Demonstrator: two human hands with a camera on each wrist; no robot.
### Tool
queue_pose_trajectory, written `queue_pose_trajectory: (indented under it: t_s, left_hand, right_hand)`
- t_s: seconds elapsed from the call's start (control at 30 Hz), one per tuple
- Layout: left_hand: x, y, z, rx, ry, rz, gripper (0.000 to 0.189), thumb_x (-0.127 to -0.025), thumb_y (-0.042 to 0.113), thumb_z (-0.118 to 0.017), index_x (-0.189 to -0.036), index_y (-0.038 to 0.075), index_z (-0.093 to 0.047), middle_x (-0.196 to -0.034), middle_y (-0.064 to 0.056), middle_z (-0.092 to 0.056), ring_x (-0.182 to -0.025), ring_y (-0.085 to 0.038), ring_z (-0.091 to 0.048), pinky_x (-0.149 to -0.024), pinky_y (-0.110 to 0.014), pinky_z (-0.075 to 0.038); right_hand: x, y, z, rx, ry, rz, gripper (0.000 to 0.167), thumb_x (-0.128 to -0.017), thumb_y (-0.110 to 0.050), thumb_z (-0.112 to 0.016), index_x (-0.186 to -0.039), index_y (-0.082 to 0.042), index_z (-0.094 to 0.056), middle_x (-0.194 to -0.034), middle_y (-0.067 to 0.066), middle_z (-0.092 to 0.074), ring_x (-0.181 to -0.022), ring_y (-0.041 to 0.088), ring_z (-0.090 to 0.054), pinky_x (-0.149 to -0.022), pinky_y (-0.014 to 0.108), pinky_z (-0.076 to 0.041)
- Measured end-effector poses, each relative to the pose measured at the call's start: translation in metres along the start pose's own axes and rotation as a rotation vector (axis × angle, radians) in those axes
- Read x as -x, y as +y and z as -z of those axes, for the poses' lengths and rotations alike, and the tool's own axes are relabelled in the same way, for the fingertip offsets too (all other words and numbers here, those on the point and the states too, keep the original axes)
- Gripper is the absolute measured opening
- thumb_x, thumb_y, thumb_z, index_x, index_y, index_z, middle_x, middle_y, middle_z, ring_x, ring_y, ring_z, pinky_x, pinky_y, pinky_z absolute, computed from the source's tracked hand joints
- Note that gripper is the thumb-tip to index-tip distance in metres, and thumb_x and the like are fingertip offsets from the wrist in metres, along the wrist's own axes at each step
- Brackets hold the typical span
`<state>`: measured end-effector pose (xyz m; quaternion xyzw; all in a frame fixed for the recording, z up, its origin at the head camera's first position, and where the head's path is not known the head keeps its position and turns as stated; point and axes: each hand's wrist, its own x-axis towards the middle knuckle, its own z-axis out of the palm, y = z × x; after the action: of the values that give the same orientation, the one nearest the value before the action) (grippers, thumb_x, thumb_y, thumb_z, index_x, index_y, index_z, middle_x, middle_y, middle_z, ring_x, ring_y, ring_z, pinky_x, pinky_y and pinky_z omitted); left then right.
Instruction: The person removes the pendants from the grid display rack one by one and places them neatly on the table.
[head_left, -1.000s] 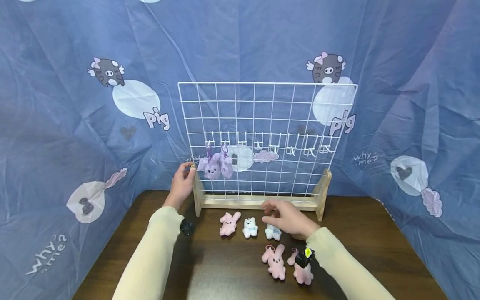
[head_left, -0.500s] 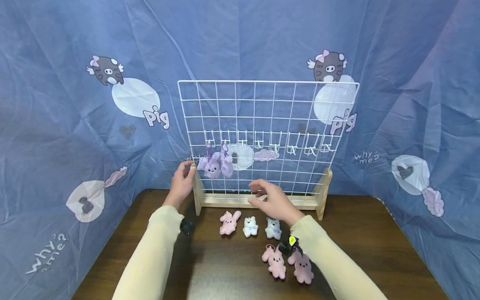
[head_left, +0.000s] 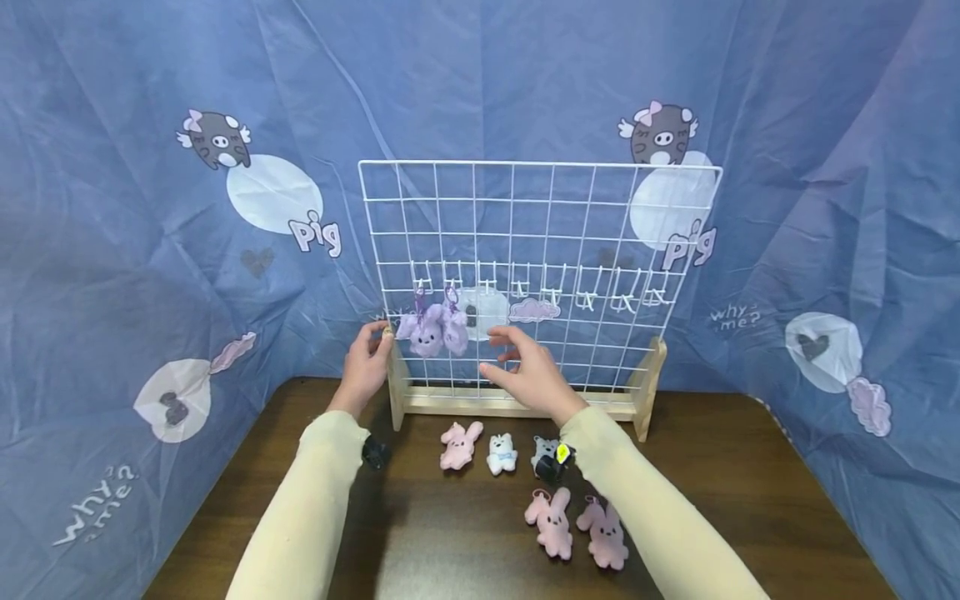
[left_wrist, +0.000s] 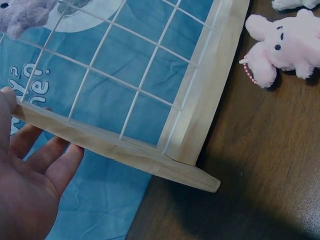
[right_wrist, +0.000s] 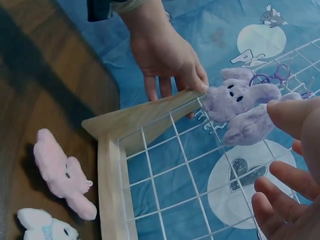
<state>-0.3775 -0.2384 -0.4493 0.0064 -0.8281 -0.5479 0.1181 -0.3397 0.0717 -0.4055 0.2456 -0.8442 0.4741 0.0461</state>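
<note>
My left hand [head_left: 365,364] pinches the left wooden upright [left_wrist: 115,145] of a white wire grid rack, thumb on one side and fingers on the other. Two purple bunny plush keychains, one facing forward [head_left: 427,337] and one turned sideways [right_wrist: 250,125], hang from the rack's leftmost hooks. Just right of them, my right hand [head_left: 534,375] is in front of the grid with thumb and fingers apart, holding nothing. In the right wrist view its thumb tip appears close to the purple plush; whether they touch, I cannot tell.
On the brown table [head_left: 442,533] lie a pink bunny plush [head_left: 459,447], a white bear plush [head_left: 502,456] and another bear [head_left: 543,448] partly behind the wrist camera. Two pink bunnies [head_left: 555,525] lie nearer. Several bare hooks [head_left: 587,298] line the grid. Blue cloth surrounds the table.
My right hand has moved up and left from above the bear plush to beside the purple bunnies. The left hand has kept its hold on the upright.
</note>
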Motion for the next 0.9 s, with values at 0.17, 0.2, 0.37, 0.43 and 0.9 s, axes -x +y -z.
queue_pose_trajectory:
  t_s: [0.17,0.2,0.37,0.43,0.9]
  left_hand:
    - [-0.002,0.001,0.000,-0.011,0.007,-0.008,0.041,-0.113,0.027,-0.050,-0.150,0.010,-0.049,-0.146,-0.027,-0.058,-0.137,-0.042,-0.055,-0.109,-0.057,-0.047]
    - [-0.002,0.001,0.000,-0.011,0.007,-0.009,0.041,-0.113,0.027,-0.050,-0.150,0.010,-0.049,-0.146,-0.028,-0.058,-0.137,-0.042,-0.055,-0.109,-0.057,-0.047]
    - [-0.002,0.001,0.002,-0.013,0.007,-0.004,0.042,-0.113,0.029,-0.049,-0.151,0.010,-0.048,-0.148,-0.028,-0.057,-0.138,-0.042,-0.054,-0.110,-0.058,-0.047]
    - [-0.003,0.000,0.002,-0.011,0.006,-0.002,0.042,-0.113,0.029,-0.049,-0.151,0.011,-0.048,-0.148,-0.027,-0.057,-0.138,-0.042,-0.053,-0.110,-0.058,-0.047]
    - [-0.003,-0.001,0.001,-0.008,-0.017,0.019,0.044,-0.114,0.031,-0.048,-0.153,0.012,-0.046,-0.151,-0.026,-0.055,-0.141,-0.042,-0.051,-0.109,-0.059,-0.046]
  right_hand:
    - [-0.008,-0.002,-0.001,-0.098,0.008,-0.038,0.061,-0.097,-0.029,-0.078,-0.150,-0.016,-0.052,-0.147,0.013,-0.060,-0.120,0.032,-0.066,-0.100,0.049,-0.055]
    - [-0.009,-0.003,-0.001,-0.121,0.009,-0.046,0.061,-0.097,-0.029,-0.078,-0.151,-0.017,-0.052,-0.148,0.013,-0.060,-0.120,0.032,-0.065,-0.101,0.049,-0.055]
    - [-0.018,-0.011,-0.004,-0.171,0.004,-0.058,0.063,-0.099,-0.033,-0.076,-0.154,-0.017,-0.050,-0.152,0.011,-0.057,-0.122,0.030,-0.063,-0.098,0.045,-0.056]
    - [-0.022,-0.015,-0.005,-0.170,0.003,-0.054,0.065,-0.099,-0.034,-0.076,-0.155,-0.017,-0.049,-0.152,0.010,-0.057,-0.122,0.029,-0.063,-0.097,0.045,-0.057]
    - [-0.040,-0.027,-0.014,-0.190,-0.048,-0.098,0.072,-0.096,-0.032,-0.080,-0.158,-0.024,-0.044,-0.158,0.005,-0.050,-0.124,0.030,-0.060,-0.092,0.041,-0.058]
